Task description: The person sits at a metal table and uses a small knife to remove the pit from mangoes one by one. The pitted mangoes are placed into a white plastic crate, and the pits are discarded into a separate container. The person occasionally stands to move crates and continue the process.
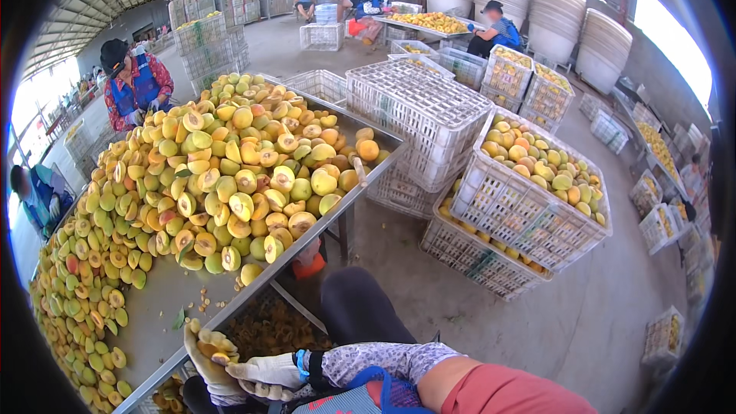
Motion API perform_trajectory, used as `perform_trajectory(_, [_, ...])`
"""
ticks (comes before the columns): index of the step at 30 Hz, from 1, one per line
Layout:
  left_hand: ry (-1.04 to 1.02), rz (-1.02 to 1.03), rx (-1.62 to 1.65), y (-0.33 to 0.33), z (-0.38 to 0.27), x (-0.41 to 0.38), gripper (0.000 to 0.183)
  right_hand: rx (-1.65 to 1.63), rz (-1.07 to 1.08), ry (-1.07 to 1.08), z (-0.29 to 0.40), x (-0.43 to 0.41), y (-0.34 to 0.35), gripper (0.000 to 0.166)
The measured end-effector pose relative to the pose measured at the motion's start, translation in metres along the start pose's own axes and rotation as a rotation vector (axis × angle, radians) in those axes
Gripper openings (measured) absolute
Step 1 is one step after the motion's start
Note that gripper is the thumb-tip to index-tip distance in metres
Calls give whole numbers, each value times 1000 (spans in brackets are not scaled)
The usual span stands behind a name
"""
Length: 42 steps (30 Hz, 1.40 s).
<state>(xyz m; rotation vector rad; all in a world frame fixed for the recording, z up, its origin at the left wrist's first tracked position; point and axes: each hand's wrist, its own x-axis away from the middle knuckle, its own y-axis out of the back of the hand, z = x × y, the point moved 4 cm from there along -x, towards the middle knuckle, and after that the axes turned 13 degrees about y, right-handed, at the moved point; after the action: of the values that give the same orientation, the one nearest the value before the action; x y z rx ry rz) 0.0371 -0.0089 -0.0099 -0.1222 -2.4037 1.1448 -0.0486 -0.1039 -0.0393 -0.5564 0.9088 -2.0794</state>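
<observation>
My left hand (pixel 208 351), in a stained work glove, is curled around an apricot piece (pixel 217 353) just off the table's metal rim. My right hand (pixel 267 372), in a whitish knit glove, meets it from the right with its thumb at the fruit. Its fingers curl below, and whether they grip anything is hidden. Beyond both hands, a big heap of apricots (pixel 230 172), many of them halved with brown centres showing, covers much of the metal sorting table (pixel 167 287). Loose pits (pixel 204 300) and a green leaf (pixel 179 318) lie on its bare surface.
A wooden stick (pixel 359 171) rests at the table's far corner. Below the rim sits a container of dark fruit scraps (pixel 276 328). To the right stand stacked crates of whole apricots (pixel 529 207) and stacked white crates (pixel 420 109). A co-worker (pixel 135 89) sits across the heap.
</observation>
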Motion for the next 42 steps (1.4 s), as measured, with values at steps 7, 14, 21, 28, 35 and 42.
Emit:
perform_trajectory(7, [-313, -369, -218, 87, -115, 41, 38, 581, -466, -16, -3, 9, 28, 64])
perform_trajectory(14, [-783, -1089, -1574, 168, -212, 69, 31, 595, -449, 68, 4, -5, 22, 56])
perform_trajectory(21, [-716, -454, -1569, -2, -160, -91, 42, 707, -518, 35, 28, -9, 16, 46])
perform_trajectory(28, [-249, -366, -2069, -69, -72, -177, 60, 712, -561, 34, 32, -3, 23, 43])
perform_trajectory(35, [-171, -154, -1988, -37, -74, -128, 73, 804, -587, 162, 40, 2, 22, 45])
perform_trajectory(42, [21, 186, -1192, -19, -74, -43, 73, 756, -810, 649, 54, 1, 46, 42])
